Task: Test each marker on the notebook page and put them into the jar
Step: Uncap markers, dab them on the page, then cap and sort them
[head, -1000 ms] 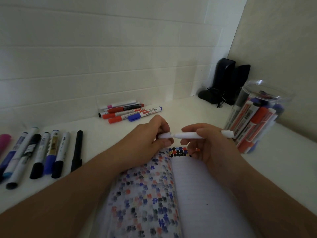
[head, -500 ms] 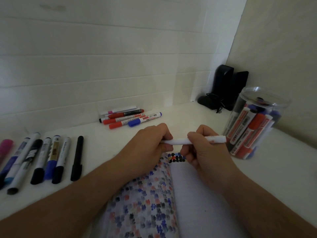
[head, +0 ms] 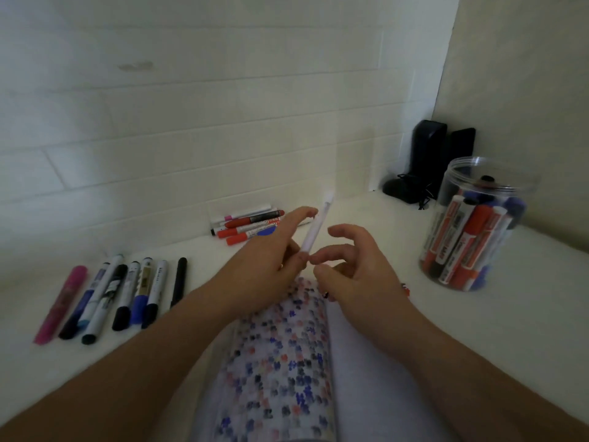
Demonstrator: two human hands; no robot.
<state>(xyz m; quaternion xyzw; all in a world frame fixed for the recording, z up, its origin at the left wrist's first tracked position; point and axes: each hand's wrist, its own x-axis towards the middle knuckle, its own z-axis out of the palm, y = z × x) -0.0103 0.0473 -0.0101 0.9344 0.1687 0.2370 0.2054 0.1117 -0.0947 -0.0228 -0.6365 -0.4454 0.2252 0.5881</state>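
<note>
A white marker (head: 314,230) stands tilted above the open notebook (head: 287,362), its lower end pinched in the fingers of a person's left hand (head: 271,260), its capped tip pointing up and away toward the wall. The right hand (head: 353,266) hovers just beside it, fingers loosely curled and spread, holding nothing. The notebook's left page is covered in small blue, red and black test marks. To the right, a clear plastic jar (head: 478,224) holds red, blue and black markers. A row of markers (head: 118,295) lies at left, a smaller cluster (head: 248,223) near the white tiled wall (head: 191,122). Black speakers (head: 430,157) stand in the corner of the white table (head: 478,330).
</note>
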